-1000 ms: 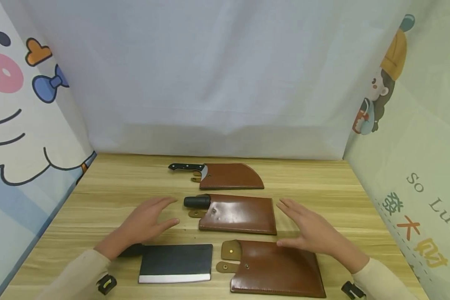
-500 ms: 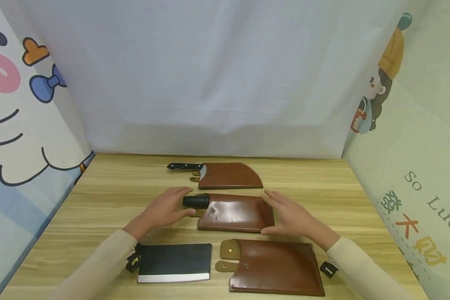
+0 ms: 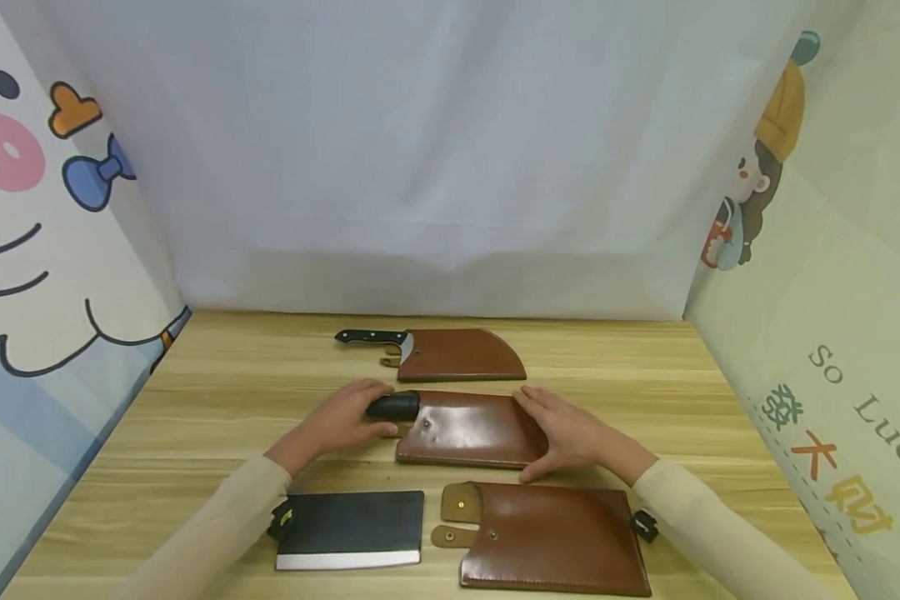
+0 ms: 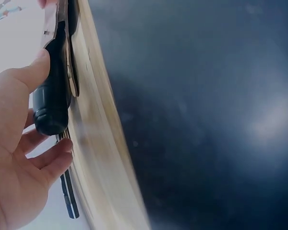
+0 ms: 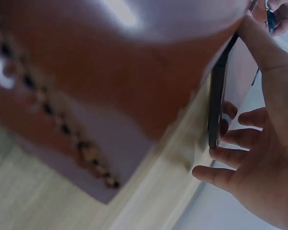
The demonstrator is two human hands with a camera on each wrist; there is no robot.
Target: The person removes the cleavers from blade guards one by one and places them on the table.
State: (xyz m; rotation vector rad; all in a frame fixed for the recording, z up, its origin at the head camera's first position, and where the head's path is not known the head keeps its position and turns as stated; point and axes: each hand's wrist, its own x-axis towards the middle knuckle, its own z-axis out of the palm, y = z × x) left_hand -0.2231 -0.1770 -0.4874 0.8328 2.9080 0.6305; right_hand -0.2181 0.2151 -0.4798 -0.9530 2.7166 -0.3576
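A sheathed cleaver (image 3: 465,427) lies mid-table, its rectangular brown leather cover hiding the blade. My left hand (image 3: 345,421) is round its black handle (image 4: 53,100), thumb on one side and fingers on the other. At the cover's other end, my right hand (image 3: 570,429) spans the width with thumb and fingers spread. In the right wrist view its fingertips (image 5: 221,155) touch the cover's edge. A bare cleaver blade (image 3: 350,529), dark with a bright edge, lies nearer the front; its handle is hidden behind the left wrist.
An unoccupied-looking brown sheath (image 3: 555,537) with strap tabs lies at the front, beneath the right forearm's side. At the back lies a sheathed knife (image 3: 461,354) with a riveted black handle. A white cloth (image 3: 435,167) hangs behind the wooden table (image 3: 232,375).
Both hands have moved inward, from beside the middle cleaver onto its two ends. The left hand has closed in round the handle. The knives and covers stay in place.
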